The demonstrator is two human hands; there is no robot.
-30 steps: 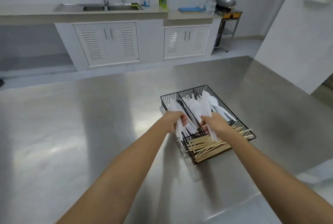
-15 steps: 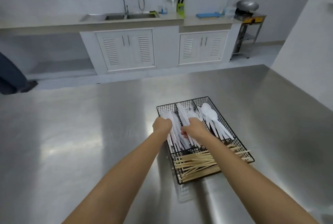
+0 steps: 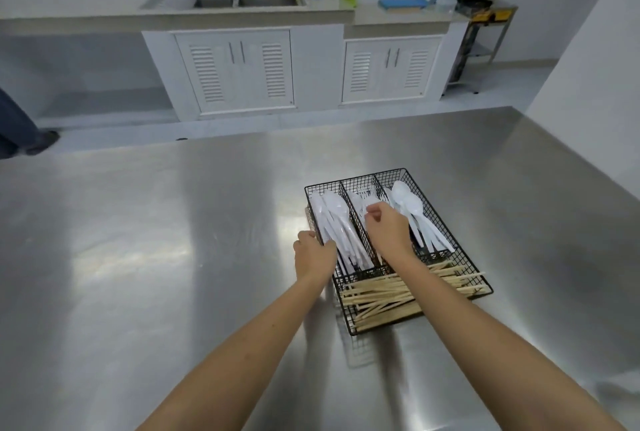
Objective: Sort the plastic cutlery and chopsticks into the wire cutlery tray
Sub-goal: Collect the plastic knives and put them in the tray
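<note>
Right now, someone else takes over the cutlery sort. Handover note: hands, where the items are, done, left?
Left hand: at the tray's left wall, fingers on the white pieces in the left lane; whether it grips any is unclear.
Right hand: over the middle lane, fingers pinched at the forks.
Wire cutlery tray: on the steel table. Left lane holds white plastic cutlery, type unclear; middle, forks; right, spoons; the front cross compartment, chopsticks.
Done: no loose pieces visible on the table.
Left: probably just straightening; some chopstick ends poke past the tray's right rim.
</note>
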